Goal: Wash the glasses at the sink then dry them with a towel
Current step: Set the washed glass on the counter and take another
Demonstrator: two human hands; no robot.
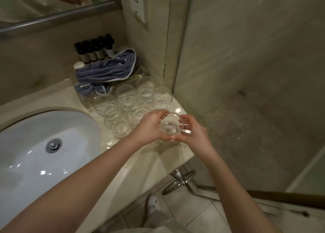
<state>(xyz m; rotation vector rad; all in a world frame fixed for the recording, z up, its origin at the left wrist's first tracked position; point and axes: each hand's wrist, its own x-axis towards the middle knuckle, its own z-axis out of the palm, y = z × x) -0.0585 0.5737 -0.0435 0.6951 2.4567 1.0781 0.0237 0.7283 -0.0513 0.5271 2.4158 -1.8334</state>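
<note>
Both hands hold one glass (pixel 171 125) upright over the right end of the tabletop (pixel 149 159). The left hand (pixel 151 125) wraps its fingers around the glass's left side; the right hand (pixel 193 132) grips the right side, its fingers (pixel 184 118) curled on the rim. Seven more glasses (pixel 126 99) stand clustered on the tabletop just behind, some touching. A blue towel (pixel 107 69) lies bunched behind them. Five dark bottles (pixel 95 49) line the wall. One sink (pixel 35 144) sits at left.
</note>
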